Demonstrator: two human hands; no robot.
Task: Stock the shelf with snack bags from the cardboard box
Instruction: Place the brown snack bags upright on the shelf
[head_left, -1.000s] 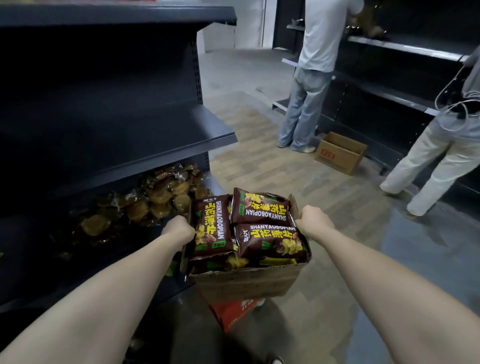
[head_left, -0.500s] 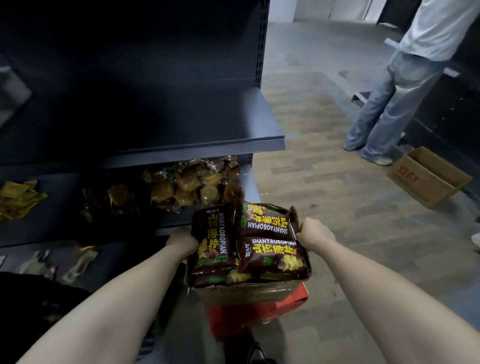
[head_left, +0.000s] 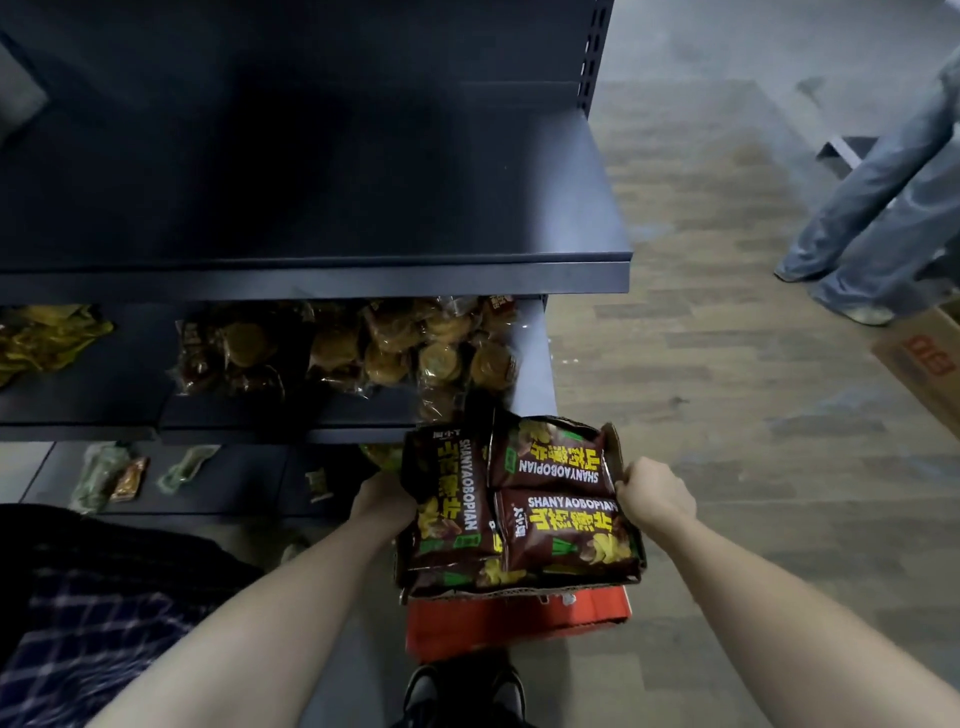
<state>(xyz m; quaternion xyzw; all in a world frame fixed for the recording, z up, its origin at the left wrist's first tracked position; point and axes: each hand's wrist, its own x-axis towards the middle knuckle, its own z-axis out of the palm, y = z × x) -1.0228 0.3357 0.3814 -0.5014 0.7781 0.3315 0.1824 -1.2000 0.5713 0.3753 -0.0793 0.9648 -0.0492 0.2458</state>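
I hold a cardboard box with a red lower side in front of me, low and near the dark shelf unit's right end. Brown snack bags with yellow lettering fill it to the top. My left hand grips the box's left side, partly hidden behind a bag. On the right top edge my right hand is closed. The dark shelf at mid height is bare on top.
The shelf below holds clear bags of round golden snacks and yellow packets at the left. Small packets lie on the bottom shelf. A person's jeans-clad legs and another cardboard box stand on the wooden floor at right.
My view has swung left and down toward the shelf. The box has come closer to the shelf's right end, and both hands keep their grip on it.
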